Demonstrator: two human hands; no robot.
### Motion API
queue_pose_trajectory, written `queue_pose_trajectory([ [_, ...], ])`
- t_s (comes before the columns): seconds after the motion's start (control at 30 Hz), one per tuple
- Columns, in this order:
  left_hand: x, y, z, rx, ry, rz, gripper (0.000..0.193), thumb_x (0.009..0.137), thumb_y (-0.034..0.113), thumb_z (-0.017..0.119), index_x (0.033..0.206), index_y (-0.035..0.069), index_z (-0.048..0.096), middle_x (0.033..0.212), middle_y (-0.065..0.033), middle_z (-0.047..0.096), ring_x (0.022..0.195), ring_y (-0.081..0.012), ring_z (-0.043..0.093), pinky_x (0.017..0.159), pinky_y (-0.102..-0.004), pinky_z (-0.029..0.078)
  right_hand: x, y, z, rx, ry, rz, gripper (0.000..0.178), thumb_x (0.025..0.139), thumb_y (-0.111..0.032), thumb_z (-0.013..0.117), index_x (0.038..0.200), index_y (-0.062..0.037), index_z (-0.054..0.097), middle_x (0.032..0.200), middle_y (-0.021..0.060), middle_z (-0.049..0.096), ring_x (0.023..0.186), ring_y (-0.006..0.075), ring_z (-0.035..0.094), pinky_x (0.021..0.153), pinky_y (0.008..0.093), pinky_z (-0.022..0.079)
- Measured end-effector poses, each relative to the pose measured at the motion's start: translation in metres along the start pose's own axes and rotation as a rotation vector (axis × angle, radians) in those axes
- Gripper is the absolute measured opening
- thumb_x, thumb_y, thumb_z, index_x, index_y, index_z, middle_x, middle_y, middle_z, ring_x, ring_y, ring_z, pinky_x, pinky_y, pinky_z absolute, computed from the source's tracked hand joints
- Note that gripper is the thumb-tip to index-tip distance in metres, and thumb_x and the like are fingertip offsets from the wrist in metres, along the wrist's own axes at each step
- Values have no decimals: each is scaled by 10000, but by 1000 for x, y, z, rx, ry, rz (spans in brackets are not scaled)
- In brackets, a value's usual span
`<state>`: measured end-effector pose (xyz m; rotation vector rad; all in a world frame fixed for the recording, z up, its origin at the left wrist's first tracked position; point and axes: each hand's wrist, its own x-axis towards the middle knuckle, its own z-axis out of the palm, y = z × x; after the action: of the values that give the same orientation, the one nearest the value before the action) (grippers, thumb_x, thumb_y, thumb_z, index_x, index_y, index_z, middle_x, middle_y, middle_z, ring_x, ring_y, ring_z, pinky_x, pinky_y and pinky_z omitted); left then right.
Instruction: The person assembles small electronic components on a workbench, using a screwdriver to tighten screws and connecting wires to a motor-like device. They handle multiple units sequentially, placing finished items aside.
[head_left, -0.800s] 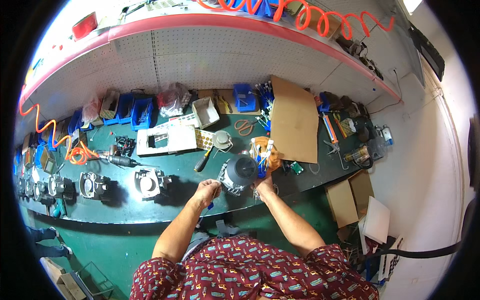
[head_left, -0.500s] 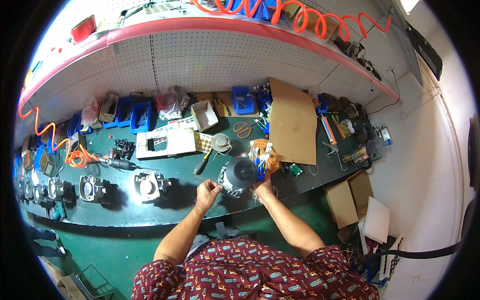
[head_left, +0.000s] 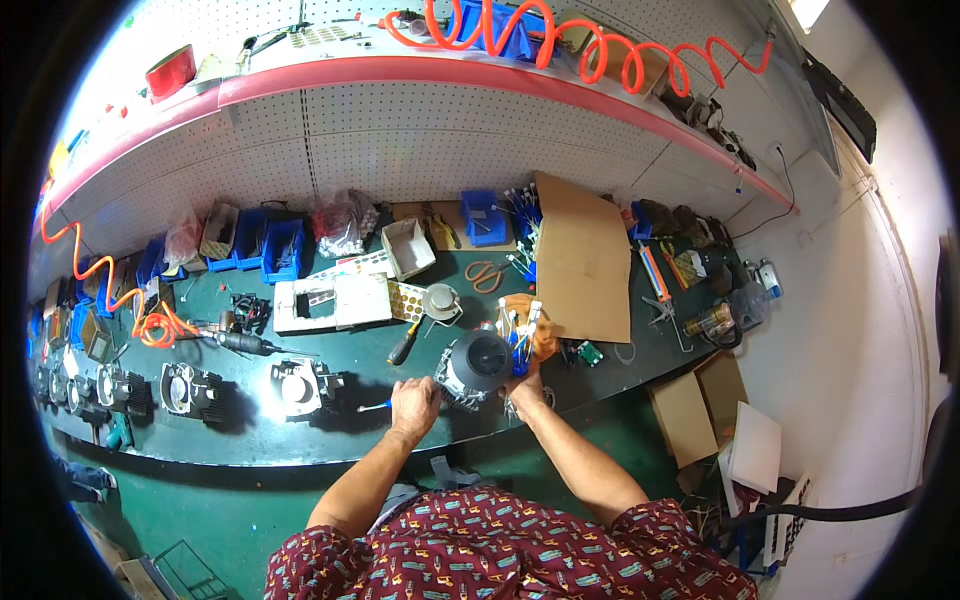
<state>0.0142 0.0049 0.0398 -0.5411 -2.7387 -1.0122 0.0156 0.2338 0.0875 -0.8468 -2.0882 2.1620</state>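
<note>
Left grip (head_left: 415, 407) lowered, closed on slim blue piece (head_left: 376, 406), right grip (head_left: 525, 394) unclear, smooth dome (head_left: 481, 362)

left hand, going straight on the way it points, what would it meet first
The left hand would likely meet the metal housing with the dark round cover first; depth is unclear, so they may be touching.

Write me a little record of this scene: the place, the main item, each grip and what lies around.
Place: green workbench beneath a red-edged shelf
Main item: metal unit with a dark round cover
Left grip: beside the unit, fingers curled, seemingly around a slim, part-blue tool
Right grip: at the unit's right side, fingertips partly hidden
Left along the bench: row of metal housings; power drill
Beyond the unit: screwdriver
Right along the bench: cardboard sheet
</note>
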Motion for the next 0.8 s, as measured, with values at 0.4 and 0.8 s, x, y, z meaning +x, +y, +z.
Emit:
queue_pose_trajectory([
  [0.4, 9, -39, 4, -1494, -644, -1028, 128, 965, 159, 648, 919, 40, 644, 785, -39, 663, 671, -161, 635, 670, -326, 603, 8, 15, -4, 27, -27, 11, 55, 865, -12, 693, 853, -43, 648, 712, 23, 648, 546, 119, 589, 468, 263, 476],
  [0.8, 1, 8, 2, -201, -20, -254, 153, 838, 195, 702, 807, 51, 662, 775, -167, 692, 796, -401, 653, 724, -487, 515, 3, 5, 0, 19, 10, 3, 58, 869, 8, 676, 850, -43, 657, 703, 27, 647, 540, 124, 590, 448, 259, 457],
])
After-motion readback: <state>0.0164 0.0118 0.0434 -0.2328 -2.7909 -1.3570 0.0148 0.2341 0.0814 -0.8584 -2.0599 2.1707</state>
